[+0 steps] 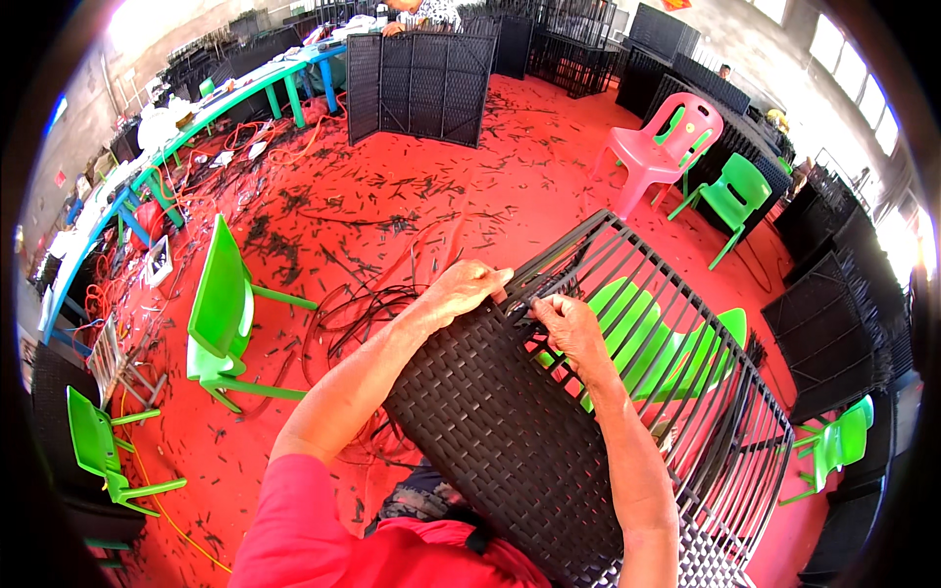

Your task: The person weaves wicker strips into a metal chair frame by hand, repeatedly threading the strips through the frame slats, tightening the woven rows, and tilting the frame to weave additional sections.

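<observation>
A black wicker furniture piece leans across my lap, partly woven. Its finished weave point(490, 402) lies on the near side, while bare dark slats of the frame point(676, 314) spread to the right. At the far corner of the weave my left hand point(469, 291) is closed, fingertips pinched at the frame's edge; what they grip is too small to tell. Close beside it, my right hand point(571, 328) pinches a thin black weaving strip point(534, 306) where the weave meets the slats. Under the slats a green plastic chair point(627, 328) shows through the gaps.
Loose black strips point(368, 304) lie coiled on the red floor point(529, 186) among many offcuts. Green chairs point(222, 304) stand at left and right, a pink chair point(667, 147) farther off. Black woven panels point(436, 88) stand behind, near a long cluttered bench point(235, 93) and another person point(421, 12).
</observation>
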